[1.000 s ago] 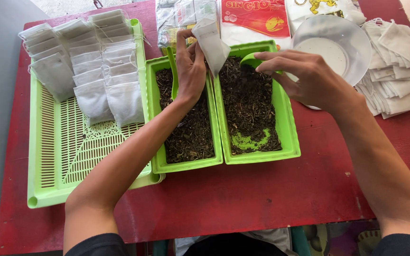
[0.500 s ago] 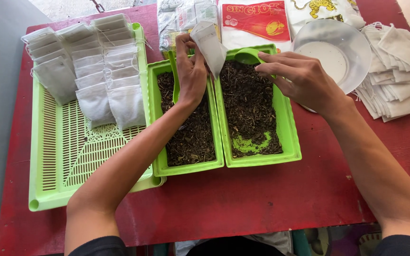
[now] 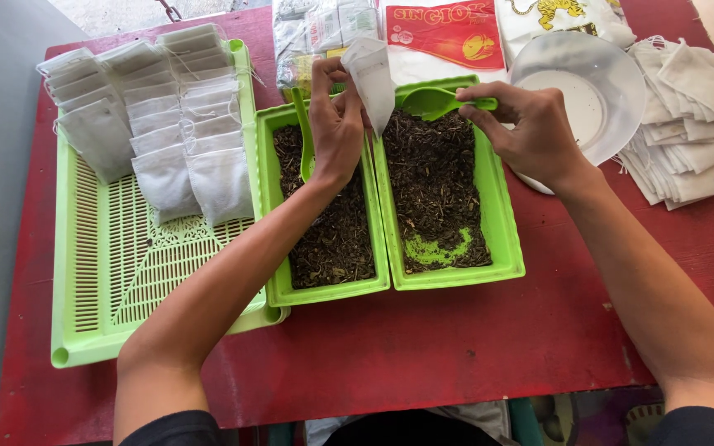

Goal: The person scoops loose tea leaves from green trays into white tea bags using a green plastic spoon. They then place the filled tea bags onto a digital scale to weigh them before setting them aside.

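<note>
one limp white filter bag (image 3: 371, 78) hangs pinched by its mouth in my left hand (image 3: 336, 124), above the right tray (image 3: 510, 239); my right hand (image 3: 530, 132) pinches a light, stiff green scoop (image 3: 440, 102) beside it.

Even, bright daylight; sharp frame with slight wide-angle bending at the edges.

Illumination is diffuse. Shadows under the forearms on the red table (image 3: 456, 347) are soft and short. Mild glare shows on the clear plastic bowl (image 3: 613, 70). Focus holds across the frame; no motion blur is visible.
</note>
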